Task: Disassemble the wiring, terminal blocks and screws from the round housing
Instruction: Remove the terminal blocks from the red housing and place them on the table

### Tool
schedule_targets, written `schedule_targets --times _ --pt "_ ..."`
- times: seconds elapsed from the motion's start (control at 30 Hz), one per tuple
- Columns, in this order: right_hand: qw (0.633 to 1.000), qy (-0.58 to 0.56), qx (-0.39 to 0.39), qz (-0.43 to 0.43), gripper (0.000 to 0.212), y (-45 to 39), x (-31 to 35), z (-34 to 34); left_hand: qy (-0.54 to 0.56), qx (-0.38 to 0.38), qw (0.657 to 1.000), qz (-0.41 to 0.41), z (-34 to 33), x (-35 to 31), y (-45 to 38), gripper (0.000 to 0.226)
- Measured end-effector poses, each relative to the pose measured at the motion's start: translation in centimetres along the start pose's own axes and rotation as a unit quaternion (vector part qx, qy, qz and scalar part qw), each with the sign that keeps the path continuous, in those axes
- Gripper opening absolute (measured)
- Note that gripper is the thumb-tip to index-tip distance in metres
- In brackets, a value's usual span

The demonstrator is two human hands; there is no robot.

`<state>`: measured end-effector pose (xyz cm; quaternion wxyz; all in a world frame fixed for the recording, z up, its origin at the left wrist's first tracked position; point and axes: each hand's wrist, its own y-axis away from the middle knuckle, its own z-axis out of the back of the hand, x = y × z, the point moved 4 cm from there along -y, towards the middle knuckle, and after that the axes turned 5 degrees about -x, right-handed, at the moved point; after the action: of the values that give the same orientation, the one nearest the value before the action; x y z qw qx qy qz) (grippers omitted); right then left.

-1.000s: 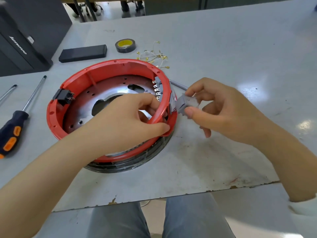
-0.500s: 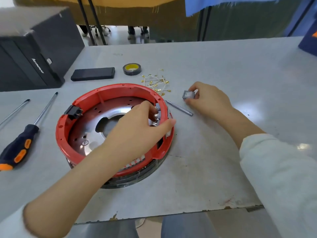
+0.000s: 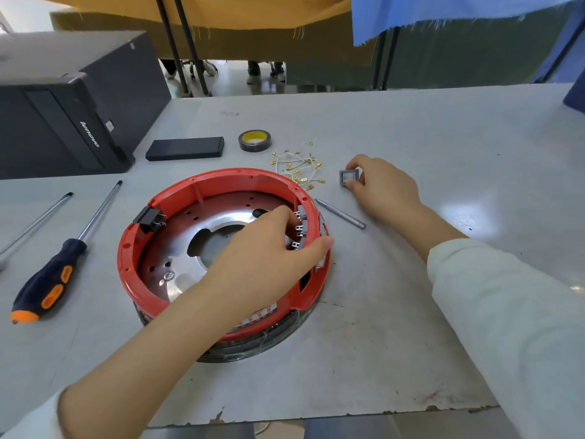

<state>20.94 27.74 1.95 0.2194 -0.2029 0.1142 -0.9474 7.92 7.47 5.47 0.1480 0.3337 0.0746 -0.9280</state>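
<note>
The round red housing (image 3: 221, 248) sits on the near-left part of a scuffed grey table (image 3: 411, 312), its shiny metal plate (image 3: 196, 242) showing inside. The left hand (image 3: 266, 251) reaches over the right wall, thumb outside and fingers curled inside around the grey terminal blocks (image 3: 300, 229) mounted there. A black connector (image 3: 148, 218) sits in the left wall. Beyond the housing, the right hand (image 3: 380, 185) pinches a small grey square block (image 3: 348, 178) resting on the table, beside a pile of white wires with gold terminals (image 3: 297, 167) and a metal bit (image 3: 340, 213). Screwdrivers (image 3: 60, 261), black tape (image 3: 254, 141), a flat black box (image 3: 185, 148) and a black computer case (image 3: 63, 122) lie farther left. Behind the table hang tan and blue cloths (image 3: 443, 14).
</note>
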Motion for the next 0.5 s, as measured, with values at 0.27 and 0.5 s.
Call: schedule_targets --times 0.27,0.5 --pt "1.0 -0.008 0.007 -0.01 0.036 0.7 0.1 -0.1 -0.004 0.005 1.0 -0.01 0.1 -0.1 0.0 0.031" --pt "0.972 -0.229 0.055 0.019 0.012 5.3 4.5 3.2 -0.117 -0.046 0.992 -0.013 1.3 -0.2 1.1 0.054"
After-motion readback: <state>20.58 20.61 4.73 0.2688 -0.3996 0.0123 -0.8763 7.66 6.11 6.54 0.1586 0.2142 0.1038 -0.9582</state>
